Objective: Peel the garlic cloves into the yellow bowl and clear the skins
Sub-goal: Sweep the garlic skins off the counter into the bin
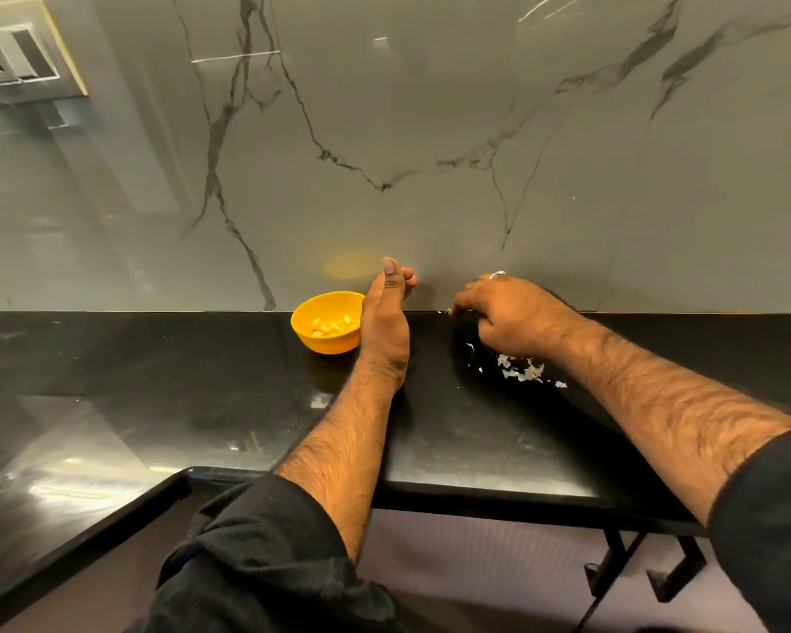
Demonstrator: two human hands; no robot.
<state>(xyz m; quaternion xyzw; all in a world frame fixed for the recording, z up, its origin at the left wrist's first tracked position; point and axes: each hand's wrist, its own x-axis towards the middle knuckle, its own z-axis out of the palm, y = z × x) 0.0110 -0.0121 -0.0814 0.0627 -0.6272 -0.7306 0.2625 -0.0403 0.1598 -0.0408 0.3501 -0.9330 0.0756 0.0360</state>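
Beside yellow bowl (pixel 326 322), left hand (pixel 384 319) cupped.

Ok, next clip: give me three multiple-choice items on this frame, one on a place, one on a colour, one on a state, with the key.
1. Where do the loose garlic skins lie?
A. in the bowl
B. on the black counter by the right hand
C. on the floor

2. What colour is the bowl?
A. yellow
B. white
C. green

3. What does the bowl hold?
A. nothing
B. water
C. pale peeled garlic cloves

Key: 1 B, the white flakes are scattered on the counter just under and beside the right hand. 2 A, its rim and wall are plainly yellow. 3 C, several pale cloves sit at its bottom, beside the left hand.
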